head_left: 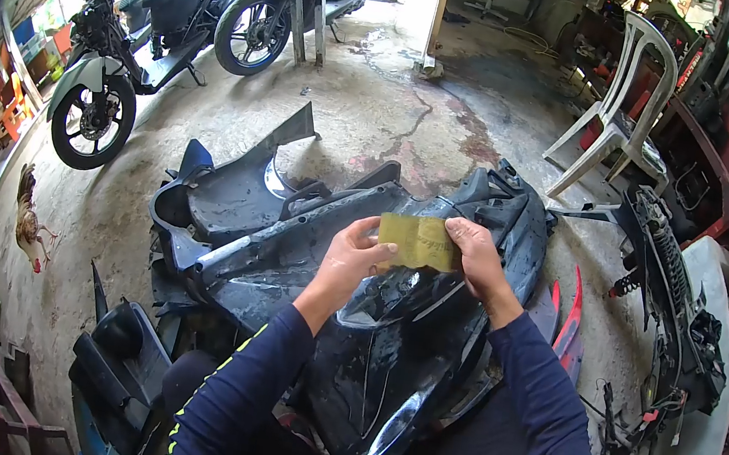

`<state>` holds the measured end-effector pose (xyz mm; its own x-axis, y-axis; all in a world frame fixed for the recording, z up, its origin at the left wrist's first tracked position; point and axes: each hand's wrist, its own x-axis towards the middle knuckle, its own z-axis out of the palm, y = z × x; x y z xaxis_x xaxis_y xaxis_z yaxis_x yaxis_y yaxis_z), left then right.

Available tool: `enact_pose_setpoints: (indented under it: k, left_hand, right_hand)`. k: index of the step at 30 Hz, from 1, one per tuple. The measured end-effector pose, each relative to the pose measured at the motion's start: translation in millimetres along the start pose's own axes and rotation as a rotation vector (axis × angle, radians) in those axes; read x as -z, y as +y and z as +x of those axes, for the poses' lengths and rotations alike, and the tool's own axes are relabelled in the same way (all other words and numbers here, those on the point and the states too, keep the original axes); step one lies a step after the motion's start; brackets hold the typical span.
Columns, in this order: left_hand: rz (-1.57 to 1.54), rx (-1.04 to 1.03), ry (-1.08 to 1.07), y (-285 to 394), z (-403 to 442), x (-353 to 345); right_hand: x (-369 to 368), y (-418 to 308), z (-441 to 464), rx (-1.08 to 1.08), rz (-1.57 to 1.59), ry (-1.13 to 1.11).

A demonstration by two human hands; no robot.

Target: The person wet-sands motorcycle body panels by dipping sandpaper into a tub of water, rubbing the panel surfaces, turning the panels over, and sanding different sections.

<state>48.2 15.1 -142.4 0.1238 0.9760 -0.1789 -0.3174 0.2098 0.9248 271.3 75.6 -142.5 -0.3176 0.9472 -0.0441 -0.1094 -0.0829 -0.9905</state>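
Note:
Between my two hands is a small yellowish-green sheet (420, 242) with faint dark print and a ragged lower edge, perhaps sandpaper. My left hand (355, 257) pinches its left end, thumb on the face. At the upper right corner, my right hand (474, 253) grips it with the thumb in front. Below and behind the sheet lies a dark, wet-looking motorcycle body panel (374, 367), with its pointed end toward me. More dark fairing pieces (236, 188) lie beyond it on the left.
Two motorcycles (169, 36) stand at the back left, and a chicken (30, 225) is on the concrete floor (353, 106). A plastic chair (625, 105) stands back right. Nearer right lies a motorcycle frame part (672, 305); black panels (122, 357) lie lower left.

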Motion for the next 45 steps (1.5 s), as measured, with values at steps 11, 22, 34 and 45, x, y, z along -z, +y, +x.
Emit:
enact_pose_setpoints:
  k: [11, 22, 34, 45]
  left_hand:
    - [0.5, -0.233, -0.116, -0.8, -7.7, -20.9]
    - [0.953, -0.069, 0.091, 16.8, -11.4, 10.6]
    - [1.483, -0.105, 0.1, -35.2, -28.7, -1.9]
    - [1.49, -0.12, 0.122, -38.5, -27.9, -1.4]
  right_hand:
    - [-42.6, 8.8, -8.7, 0.171, -0.244, 0.044]
    - [-10.3, 1.4, 0.7, 0.053, -0.045, 0.284]
    - [-2.2, 8.9, 27.1, 1.028, -1.562, 0.2]
    - [-40.0, 36.4, -4.1, 1.01, -1.303, -0.166]
